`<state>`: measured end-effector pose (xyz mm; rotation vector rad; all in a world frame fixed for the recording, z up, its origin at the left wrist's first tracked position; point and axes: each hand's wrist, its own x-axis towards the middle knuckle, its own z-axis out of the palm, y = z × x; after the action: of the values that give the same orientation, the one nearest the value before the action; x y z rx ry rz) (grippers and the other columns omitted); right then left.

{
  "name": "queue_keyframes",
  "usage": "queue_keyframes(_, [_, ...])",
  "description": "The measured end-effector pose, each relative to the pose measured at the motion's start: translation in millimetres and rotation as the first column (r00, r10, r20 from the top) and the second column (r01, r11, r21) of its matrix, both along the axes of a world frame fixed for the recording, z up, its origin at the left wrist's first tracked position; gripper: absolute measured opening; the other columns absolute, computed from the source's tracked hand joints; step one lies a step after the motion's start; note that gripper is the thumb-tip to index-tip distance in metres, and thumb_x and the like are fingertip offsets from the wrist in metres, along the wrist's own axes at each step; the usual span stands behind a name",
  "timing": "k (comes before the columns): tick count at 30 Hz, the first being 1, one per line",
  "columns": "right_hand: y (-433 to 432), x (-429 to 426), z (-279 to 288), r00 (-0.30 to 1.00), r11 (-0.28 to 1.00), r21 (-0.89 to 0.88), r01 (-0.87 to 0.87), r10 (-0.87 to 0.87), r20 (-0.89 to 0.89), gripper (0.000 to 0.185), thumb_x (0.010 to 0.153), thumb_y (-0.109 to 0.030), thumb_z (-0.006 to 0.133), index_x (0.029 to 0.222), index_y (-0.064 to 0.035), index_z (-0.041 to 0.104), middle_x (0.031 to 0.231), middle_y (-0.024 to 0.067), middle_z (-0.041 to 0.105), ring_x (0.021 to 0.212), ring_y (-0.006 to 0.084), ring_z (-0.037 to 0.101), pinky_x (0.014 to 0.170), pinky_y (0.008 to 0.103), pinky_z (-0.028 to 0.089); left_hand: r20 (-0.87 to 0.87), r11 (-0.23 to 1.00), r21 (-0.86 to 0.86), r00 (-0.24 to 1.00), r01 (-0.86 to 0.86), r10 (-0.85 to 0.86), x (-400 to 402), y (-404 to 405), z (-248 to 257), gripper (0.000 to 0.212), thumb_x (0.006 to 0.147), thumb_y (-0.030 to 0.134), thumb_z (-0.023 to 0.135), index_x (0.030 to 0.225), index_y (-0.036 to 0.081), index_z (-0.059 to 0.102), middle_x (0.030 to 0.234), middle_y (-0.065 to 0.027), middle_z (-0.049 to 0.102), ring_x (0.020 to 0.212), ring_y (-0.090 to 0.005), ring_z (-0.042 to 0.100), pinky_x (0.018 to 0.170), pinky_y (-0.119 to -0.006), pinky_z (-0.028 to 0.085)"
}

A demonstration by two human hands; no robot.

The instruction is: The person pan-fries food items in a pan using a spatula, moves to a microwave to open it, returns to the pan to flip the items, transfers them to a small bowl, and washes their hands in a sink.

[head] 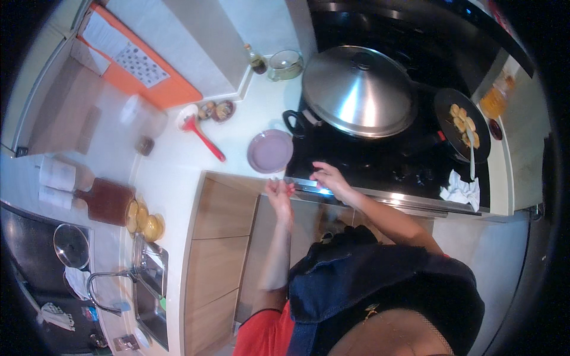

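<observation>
My left hand (279,194) is at the counter's front edge, palm turned up and fingers curled, just below a shallow mauve bowl (270,151). Whether those fingers hold something small cannot be made out. To its right, my right hand (331,179) hovers over the front edge of the black cooktop (356,171). Its fingers are bent and apart, with nothing visible between them. A large wok with a domed steel lid (356,98) covers the burner behind. The mauve bowl sits on the white counter, left of the wok's black handle (294,124).
A frying pan (445,104) holds browned food pieces and a pale utensil. Near it lies a crumpled white cloth (462,192). A red-handled ladle (207,142), a glass cup (285,66) and a small bottle (257,62) stand leftward. The sink (151,307) is lower left.
</observation>
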<state>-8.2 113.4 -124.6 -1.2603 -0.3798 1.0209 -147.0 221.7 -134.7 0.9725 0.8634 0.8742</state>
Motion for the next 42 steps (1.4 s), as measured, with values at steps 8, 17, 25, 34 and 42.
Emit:
queue_keyframes(8, [107, -1, -3, 0.973, 0.991, -0.058, -0.123, 0.109, -0.203, 0.064, 0.089, -0.013, 0.052, 0.141, -0.0065, 0.014, 0.101, 0.0233, 0.055, 0.073, 0.0291, 0.063, 0.061, 0.0362, 0.054, 0.01, 0.976, -0.094, 0.98, 0.197, -0.197, -1, 94, -15, 0.051, 0.089, 0.016, 0.054, 0.134, 0.009, 0.029, 0.115, -0.0142, 0.051, 0.078, -0.0222, 0.063, 0.056, -0.029, 0.054])
queue_keyframes(17, [105, -25, 13, 0.998, 0.998, 0.028, -0.063, 0.063, 0.015, 0.06, 0.078, 0.006, 0.047, 0.135, -0.0014, 0.028, 0.087, 0.0236, 0.061, 0.058, 0.0276, 0.065, 0.048, 0.0329, 0.057, 0.25, 0.997, -0.08, 0.967, -0.018, 0.038, -21, 61, -10, 0.051, 0.083, -0.004, 0.047, 0.129, 0.008, 0.031, 0.116, -0.0136, 0.048, 0.086, -0.0228, 0.06, 0.063, -0.032, 0.056])
queue_keyframes(25, [116, -110, 71, 0.902, 0.901, 0.072, -0.427, 0.43, -0.025, 0.058, 0.078, 0.004, 0.044, 0.133, 0.006, 0.028, 0.08, 0.0226, 0.06, 0.05, 0.025, 0.061, 0.046, 0.0313, 0.055, 0.34, 0.989, -0.114, 0.931, -0.098, 0.132, -144, 26, 57, 0.064, 0.08, -0.003, 0.051, 0.135, 0.012, 0.021, 0.119, -0.015, 0.046, 0.085, -0.0248, 0.061, 0.064, -0.033, 0.057])
queue_keyframes(34, [157, -298, 119, 0.713, 0.709, 0.075, -0.701, 0.699, 0.062, 0.069, 0.08, -0.003, 0.052, 0.139, 0.0037, 0.017, 0.078, 0.0189, 0.062, 0.055, 0.0224, 0.063, 0.05, 0.0316, 0.055, 0.369, 0.897, -0.111, 0.82, -0.427, 0.436, -328, 21, 94, 0.063, 0.08, 0.004, 0.055, 0.134, 0.013, 0.023, 0.112, -0.0136, 0.05, 0.086, -0.0243, 0.061, 0.066, -0.033, 0.056])
queue_keyframes(42, [215, -523, 119, 0.502, 0.5, 0.112, -0.859, 0.865, -0.013, 0.071, 0.082, -0.004, 0.054, 0.142, -0.0067, 0.017, 0.11, 0.0152, 0.056, 0.088, 0.0192, 0.061, 0.069, 0.0291, 0.054, 0.336, 0.836, -0.091, 0.773, -0.541, 0.537, -556, 43, 95, 0.057, 0.08, 0.006, 0.055, 0.13, 0.008, 0.027, 0.105, -0.0147, 0.053, 0.073, -0.0241, 0.061, 0.061, -0.033, 0.054])
